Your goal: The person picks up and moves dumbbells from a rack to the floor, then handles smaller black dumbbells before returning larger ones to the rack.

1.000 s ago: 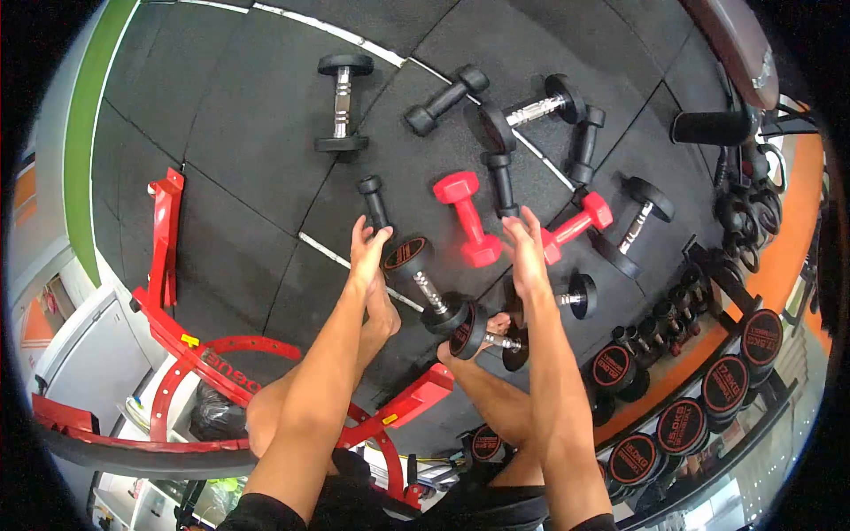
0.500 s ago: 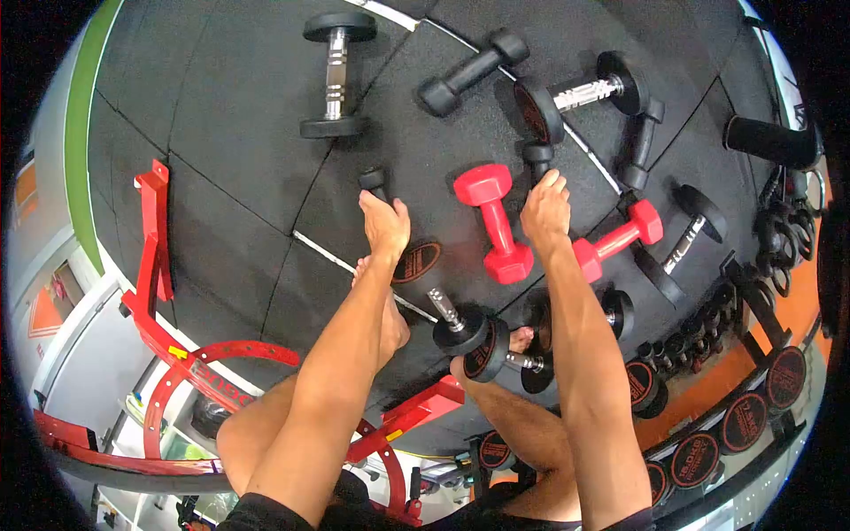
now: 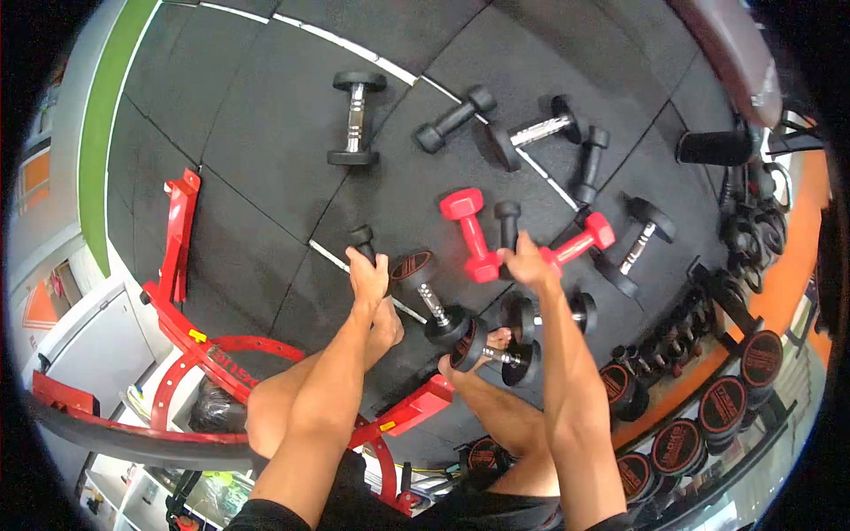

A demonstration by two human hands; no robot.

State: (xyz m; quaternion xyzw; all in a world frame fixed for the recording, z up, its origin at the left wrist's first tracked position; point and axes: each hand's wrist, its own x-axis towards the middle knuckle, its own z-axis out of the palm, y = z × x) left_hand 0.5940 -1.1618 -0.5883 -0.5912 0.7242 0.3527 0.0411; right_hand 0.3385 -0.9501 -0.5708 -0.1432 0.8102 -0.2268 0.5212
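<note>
My left hand (image 3: 369, 278) is closed around the handle of a small black dumbbell (image 3: 360, 235), whose far head shows past my fingers. My right hand (image 3: 529, 265) grips a second small black dumbbell (image 3: 507, 224), its near end hidden by the hand. One red dumbbell (image 3: 474, 234) lies just left of my right hand. Another red dumbbell (image 3: 582, 242) lies to its right, its near end close to my wrist. Between my forearms rests a chrome-handled dumbbell (image 3: 431, 302) with round black ends.
More chrome-handled dumbbells (image 3: 355, 119) (image 3: 538, 133) and black dumbbells (image 3: 455, 119) (image 3: 591, 165) lie across the black mat floor (image 3: 257, 150). A red metal frame (image 3: 181, 234) stands at left. A dumbbell rack (image 3: 722, 405) runs along the right. My bare feet are among the weights.
My right hand has drawn its black dumbbell toward my body, away from the chrome-handled one beyond it. My left hand still holds its dumbbell. The camera view has shifted.
</note>
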